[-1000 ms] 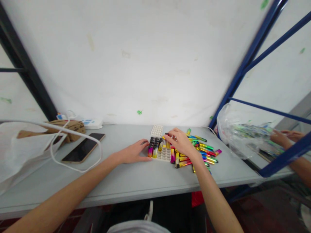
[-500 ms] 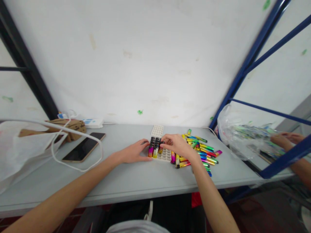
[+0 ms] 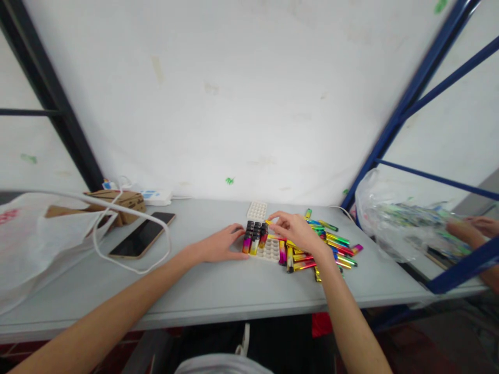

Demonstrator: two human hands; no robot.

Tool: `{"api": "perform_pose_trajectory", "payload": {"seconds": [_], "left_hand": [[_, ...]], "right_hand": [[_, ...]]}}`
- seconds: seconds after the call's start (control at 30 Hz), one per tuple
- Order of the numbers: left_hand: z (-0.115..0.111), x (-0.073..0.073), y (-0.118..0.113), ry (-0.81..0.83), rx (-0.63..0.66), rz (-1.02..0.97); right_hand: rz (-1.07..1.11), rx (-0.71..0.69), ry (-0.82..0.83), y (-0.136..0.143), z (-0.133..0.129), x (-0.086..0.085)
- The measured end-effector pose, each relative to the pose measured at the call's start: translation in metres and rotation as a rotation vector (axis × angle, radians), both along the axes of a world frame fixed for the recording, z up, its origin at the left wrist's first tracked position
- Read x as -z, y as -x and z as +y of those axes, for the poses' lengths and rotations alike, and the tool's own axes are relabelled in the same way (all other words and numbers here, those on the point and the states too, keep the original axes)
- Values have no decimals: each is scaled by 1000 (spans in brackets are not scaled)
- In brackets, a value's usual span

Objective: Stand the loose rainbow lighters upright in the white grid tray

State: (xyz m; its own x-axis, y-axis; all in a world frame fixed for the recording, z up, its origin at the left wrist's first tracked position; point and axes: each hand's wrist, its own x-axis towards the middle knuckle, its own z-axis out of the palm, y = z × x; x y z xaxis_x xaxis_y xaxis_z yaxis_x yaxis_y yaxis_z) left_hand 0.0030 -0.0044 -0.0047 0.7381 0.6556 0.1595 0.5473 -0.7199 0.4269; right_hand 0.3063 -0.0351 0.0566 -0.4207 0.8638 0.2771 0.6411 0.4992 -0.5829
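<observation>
Upright lighters point(image 3: 255, 237) with black tops and shiny coloured bodies stand in rows at the left side of a white tray with round sockets point(image 3: 270, 252). My left hand point(image 3: 220, 244) rests beside them, thumb and fingers spread around the left edge of the rows. My right hand point(image 3: 292, 228) is over the tray's right part, its fingers pinched on a lighter point(image 3: 268, 222) whose yellow end shows at the fingertips. Right of the tray lies a loose pile of metallic lighters point(image 3: 339, 249), partly hidden by my right hand and forearm.
A second white socketed tray point(image 3: 257, 210) lies behind, near the wall. To the left are a phone point(image 3: 142, 236), a white cable point(image 3: 169, 244), a cardboard box point(image 3: 130, 202) and a white bag point(image 3: 74, 234). Beyond the blue frame point(image 3: 405, 111), another person's hand point(image 3: 463, 231) is near a clear plastic bag point(image 3: 370, 208).
My right hand has come away from the third row of lighters and now pinches a lighter farther back. The camera view has shifted slightly. My left hand stays beside the rows.
</observation>
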Motion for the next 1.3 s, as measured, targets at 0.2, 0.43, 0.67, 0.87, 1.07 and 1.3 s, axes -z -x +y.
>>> {"api": "perform_pose_trajectory", "payload": {"seconds": [0.2, 0.43, 0.67, 0.87, 1.07, 1.3], "left_hand": [[-1, -2, 0, -3, -4, 13], [0, -1, 0, 21, -2, 0], [1, -1, 1, 15, 9, -1], [1, -1, 1, 15, -14, 28], [3, -1, 1, 4, 4, 27], [1, -2, 1, 11, 12, 12]], "right_hand": [[-313, 119, -62, -17, 24, 28], [-272, 24, -45, -31, 31, 44], [-182, 64, -49, -37, 29, 44], [74, 142, -33, -35, 26, 34], [488, 250, -10, -23, 30, 29], [640, 233, 59, -9, 23, 23]]}}
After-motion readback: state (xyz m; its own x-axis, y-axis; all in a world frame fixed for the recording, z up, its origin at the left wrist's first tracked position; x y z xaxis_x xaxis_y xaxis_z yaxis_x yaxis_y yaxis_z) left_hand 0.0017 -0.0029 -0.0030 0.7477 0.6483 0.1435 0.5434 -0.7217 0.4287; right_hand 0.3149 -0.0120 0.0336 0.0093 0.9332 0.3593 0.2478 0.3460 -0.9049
